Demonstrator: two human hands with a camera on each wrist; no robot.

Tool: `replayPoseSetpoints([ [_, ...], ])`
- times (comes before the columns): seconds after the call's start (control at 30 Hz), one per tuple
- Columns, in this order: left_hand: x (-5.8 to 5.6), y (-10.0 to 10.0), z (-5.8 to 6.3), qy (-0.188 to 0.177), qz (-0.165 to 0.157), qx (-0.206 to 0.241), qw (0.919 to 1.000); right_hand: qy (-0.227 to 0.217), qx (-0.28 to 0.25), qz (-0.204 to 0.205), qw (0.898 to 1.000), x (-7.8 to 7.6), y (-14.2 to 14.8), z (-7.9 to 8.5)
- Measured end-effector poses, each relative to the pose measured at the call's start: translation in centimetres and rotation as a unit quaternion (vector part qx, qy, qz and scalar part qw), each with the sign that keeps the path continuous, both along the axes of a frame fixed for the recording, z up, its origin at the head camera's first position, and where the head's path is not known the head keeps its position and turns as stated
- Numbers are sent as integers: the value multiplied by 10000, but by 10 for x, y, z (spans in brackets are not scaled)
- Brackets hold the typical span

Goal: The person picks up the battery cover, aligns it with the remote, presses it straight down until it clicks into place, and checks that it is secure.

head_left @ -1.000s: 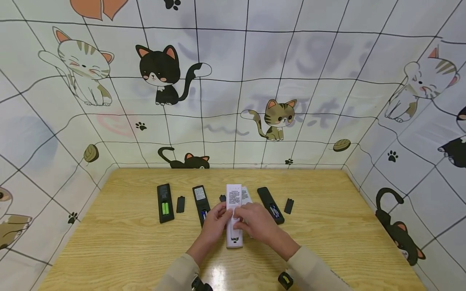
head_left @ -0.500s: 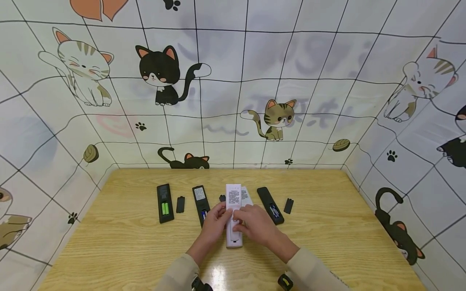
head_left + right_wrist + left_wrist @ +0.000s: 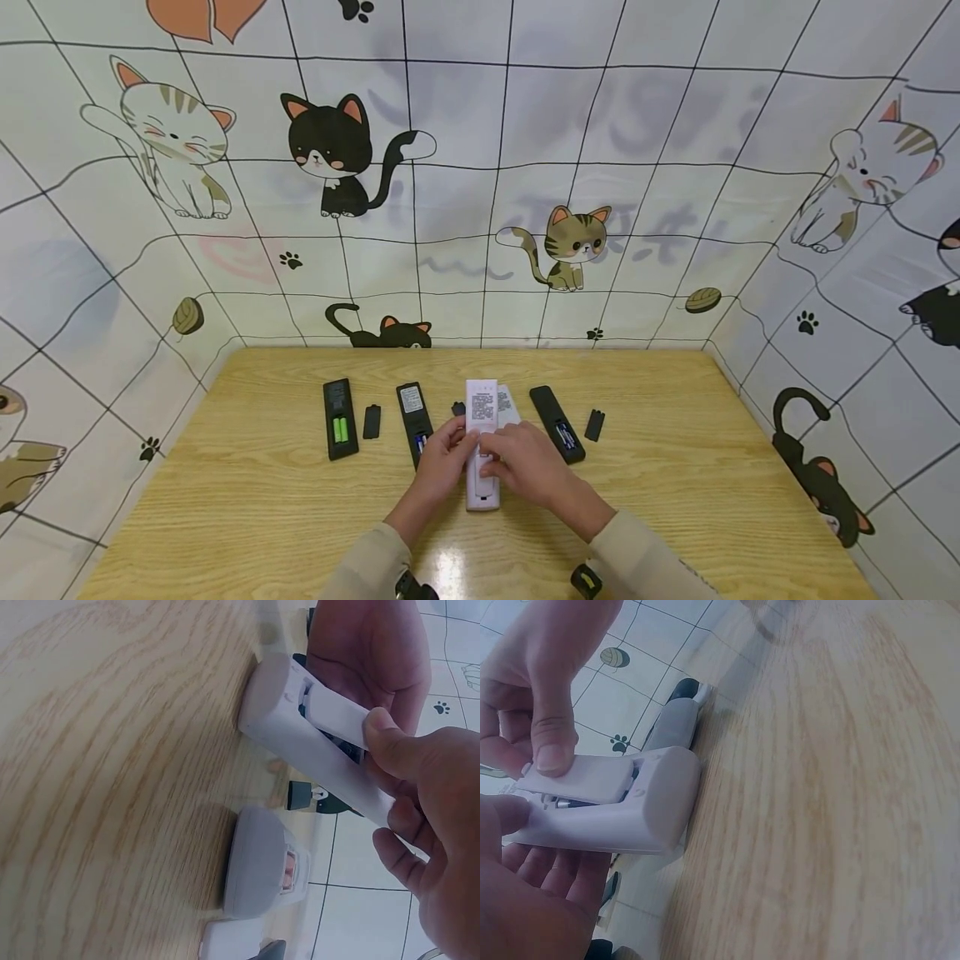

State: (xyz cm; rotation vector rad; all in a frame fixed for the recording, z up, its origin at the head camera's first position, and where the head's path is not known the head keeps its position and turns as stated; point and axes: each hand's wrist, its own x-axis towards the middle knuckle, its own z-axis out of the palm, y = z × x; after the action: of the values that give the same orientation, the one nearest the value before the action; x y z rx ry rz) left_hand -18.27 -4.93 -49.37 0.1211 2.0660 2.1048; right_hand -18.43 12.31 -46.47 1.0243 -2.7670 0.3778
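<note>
A white remote control (image 3: pixel 482 404) is held back side up over the middle of the table. My left hand (image 3: pixel 441 457) grips its body, fingers curled under it in the left wrist view. My right hand (image 3: pixel 531 462) pinches the white battery cover (image 3: pixel 585 778) between thumb and fingers. That cover lies tilted over the battery compartment, its thumb end raised, and a dark gap with metal shows beneath it. Its other end sits at the slot near the remote's end. In the right wrist view another white remote control (image 3: pixel 255 862) lies alongside, its compartment uncovered.
Black remotes with batteries showing lie at the left (image 3: pixel 341 446), left of my hands (image 3: pixel 411 400) and at the right (image 3: pixel 551 408). Small black covers lie beside them, one at the left (image 3: pixel 372 422), another at the right (image 3: pixel 595 425). A cat-printed cloth (image 3: pixel 457 192) surrounds the table.
The battery cover's lower end has come down over the remote's compartment, hiding the opening seen there a second ago. Both hands have stayed almost in place.
</note>
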Motion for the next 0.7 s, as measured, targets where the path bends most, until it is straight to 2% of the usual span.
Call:
replayPoseSetpoints([
  [0.1,0,0,0,3,11,-9,10000,-54,-62,20,10000,0,0,0],
  [0.23,-5,1,-13,54,41,-44,10000,-230,-300,88,9992,1,0,1],
  [0.33,-6,2,-17,135,69,-104,9998,-347,-422,122,9984,1,1,2],
  [0.7,-7,2,-19,58,100,-171,9998,-589,-329,79,9977,0,3,-3],
])
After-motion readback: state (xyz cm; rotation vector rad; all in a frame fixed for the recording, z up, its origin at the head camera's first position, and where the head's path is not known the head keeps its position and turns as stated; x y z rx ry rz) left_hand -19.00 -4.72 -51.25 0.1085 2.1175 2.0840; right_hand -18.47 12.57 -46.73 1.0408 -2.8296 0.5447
